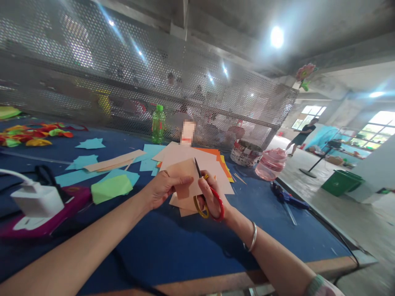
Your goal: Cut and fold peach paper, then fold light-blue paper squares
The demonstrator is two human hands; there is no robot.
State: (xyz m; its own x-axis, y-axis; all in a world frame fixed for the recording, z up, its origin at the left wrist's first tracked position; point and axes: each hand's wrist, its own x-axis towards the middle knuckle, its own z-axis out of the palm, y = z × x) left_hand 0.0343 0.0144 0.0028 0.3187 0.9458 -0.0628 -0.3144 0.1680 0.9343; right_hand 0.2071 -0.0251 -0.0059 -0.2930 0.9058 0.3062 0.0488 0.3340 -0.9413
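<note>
My left hand pinches a piece of tan paper between thumb and fingers, holding it above the table. In my right hand is a pair of scissors with one red and one yellow handle loop. Their dark blades point up and away, at the right edge of the tan paper; whether they touch it I cannot tell. Under and behind my hands lie pale pink sheets, with an orange sheet partly covered by them. More tan pieces rest on the table below the held paper.
Blue cut papers, tan strips and green paper lie left. A purple power strip holds a white charger. A green bottle stands behind; a basket, pink jug and glue gun are right.
</note>
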